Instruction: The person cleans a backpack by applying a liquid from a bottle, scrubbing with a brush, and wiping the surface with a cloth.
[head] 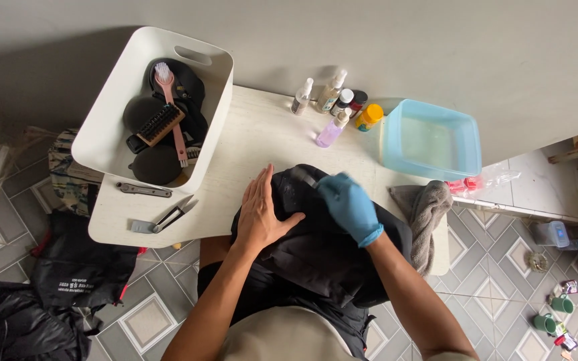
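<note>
Scrubbing step: bare left hand (262, 217) lay flat, open, pinning black bag (316, 247); gloved right hand (349, 207) beside it, closed on small brush, barely visible; next move needed firm bracing

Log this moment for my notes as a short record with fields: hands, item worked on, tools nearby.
left hand: bare, flat on the black bag
right hand: blue-gloved, pressed to the bag's top; whether it holds anything cannot be told
table: white
bin: white, holds brushes
bottles: in a cluster beside the blue basin
towel: grey, right of the bag
scissors: at the table's left edge
</note>
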